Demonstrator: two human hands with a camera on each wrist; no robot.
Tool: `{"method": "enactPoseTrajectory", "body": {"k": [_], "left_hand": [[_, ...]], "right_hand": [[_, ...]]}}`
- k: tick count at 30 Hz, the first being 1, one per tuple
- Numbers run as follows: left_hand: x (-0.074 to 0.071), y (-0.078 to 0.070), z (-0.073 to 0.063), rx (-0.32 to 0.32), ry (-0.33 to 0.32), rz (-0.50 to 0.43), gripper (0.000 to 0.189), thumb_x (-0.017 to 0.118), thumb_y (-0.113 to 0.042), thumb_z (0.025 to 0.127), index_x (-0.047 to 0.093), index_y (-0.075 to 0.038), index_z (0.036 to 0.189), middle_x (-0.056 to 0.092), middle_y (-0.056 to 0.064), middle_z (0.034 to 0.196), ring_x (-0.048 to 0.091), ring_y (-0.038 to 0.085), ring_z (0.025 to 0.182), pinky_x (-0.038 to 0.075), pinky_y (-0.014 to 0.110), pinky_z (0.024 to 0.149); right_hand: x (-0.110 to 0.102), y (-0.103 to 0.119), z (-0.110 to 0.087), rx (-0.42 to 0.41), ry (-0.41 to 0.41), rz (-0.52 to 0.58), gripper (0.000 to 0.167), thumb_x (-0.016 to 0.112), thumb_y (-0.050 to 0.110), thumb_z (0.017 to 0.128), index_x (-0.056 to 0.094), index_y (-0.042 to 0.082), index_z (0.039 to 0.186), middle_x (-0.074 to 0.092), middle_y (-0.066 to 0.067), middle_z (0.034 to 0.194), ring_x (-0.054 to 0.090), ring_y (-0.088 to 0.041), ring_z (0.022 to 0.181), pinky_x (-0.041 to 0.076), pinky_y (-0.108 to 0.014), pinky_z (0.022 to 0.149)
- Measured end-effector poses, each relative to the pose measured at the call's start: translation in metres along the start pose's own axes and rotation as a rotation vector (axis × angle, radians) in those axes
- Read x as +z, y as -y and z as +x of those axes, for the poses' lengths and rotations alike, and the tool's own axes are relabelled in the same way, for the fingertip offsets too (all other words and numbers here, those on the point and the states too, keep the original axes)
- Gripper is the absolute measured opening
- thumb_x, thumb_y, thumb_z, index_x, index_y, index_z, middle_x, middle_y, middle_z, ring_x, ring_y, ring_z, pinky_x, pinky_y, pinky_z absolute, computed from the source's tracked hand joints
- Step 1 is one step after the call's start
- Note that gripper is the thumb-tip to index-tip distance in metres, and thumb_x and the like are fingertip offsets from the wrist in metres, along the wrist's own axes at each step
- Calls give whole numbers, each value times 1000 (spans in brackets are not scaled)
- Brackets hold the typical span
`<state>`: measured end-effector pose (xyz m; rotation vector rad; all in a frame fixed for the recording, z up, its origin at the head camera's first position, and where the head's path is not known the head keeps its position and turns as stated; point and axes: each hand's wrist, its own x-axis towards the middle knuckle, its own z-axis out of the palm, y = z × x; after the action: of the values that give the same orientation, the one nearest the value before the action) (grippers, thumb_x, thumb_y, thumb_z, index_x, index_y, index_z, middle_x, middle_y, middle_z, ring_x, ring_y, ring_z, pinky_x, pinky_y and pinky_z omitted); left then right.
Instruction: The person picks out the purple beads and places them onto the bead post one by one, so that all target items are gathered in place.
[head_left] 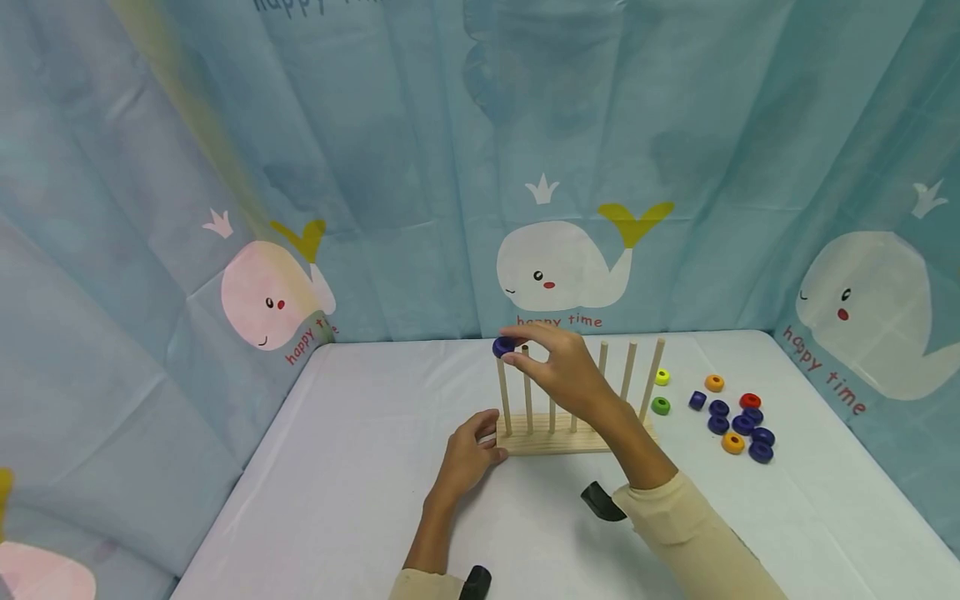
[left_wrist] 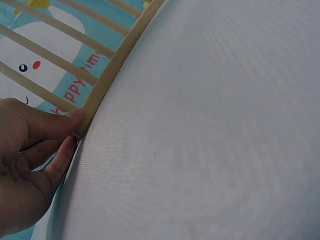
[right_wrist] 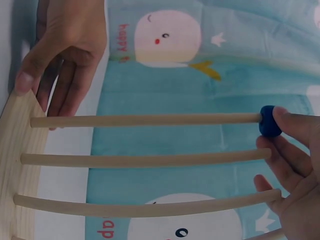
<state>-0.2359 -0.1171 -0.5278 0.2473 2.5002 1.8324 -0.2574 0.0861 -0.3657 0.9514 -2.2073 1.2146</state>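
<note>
A blue ring bead (head_left: 503,347) sits at the tip of the leftmost peg of a wooden peg stand (head_left: 555,446). My right hand (head_left: 567,371) pinches this bead between thumb and fingers. In the right wrist view, the peg (right_wrist: 150,120) meets the underside of the bead. Down at the left end of the stand's base, my left hand (head_left: 465,457) grips the corner, thumb on one face and fingers on the other, as the left wrist view shows. The other pegs carry no beads where they show; my right hand and forearm cover parts of them.
Right of the stand lie several loose blue beads (head_left: 742,424), a red bead (head_left: 750,401), orange beads (head_left: 732,442), a green bead (head_left: 660,406) and a yellow bead (head_left: 662,377). A white-covered table (head_left: 360,467) lies beneath. Behind hangs a blue whale-print curtain (head_left: 405,250).
</note>
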Motion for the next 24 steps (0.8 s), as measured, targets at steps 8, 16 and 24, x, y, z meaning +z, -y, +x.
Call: {"method": "enactPoseTrajectory", "body": {"k": [8,16,24], "left_hand": [[0,-1,0,2,2,2,67,76,13,86,56,2,148,60,23,147,59,40,137,60,28,106],[0,-2,0,-15,-5,18,67,76,13,85,57,1,148,61,22,146,60,38,136,60,26,105],[1,-1,0,-16,-4,29,67,77,11,85,57,-1,148,60,21,148,59,39,138,59,26,106]], "right_hand": [[2,0,4,4,15,11,34,80,10,95,75,6,129,77,-7,122,73,-24,114,65,-46,97],[3,-1,3,-4,26,-11,34,81,9,95,75,6,128,77,-7,121,72,-21,111,66,-43,94],[1,-4,1,-19,-6,-31,33,82,10,94,76,8,126,78,-5,116,72,-18,108,65,-42,93]]}}
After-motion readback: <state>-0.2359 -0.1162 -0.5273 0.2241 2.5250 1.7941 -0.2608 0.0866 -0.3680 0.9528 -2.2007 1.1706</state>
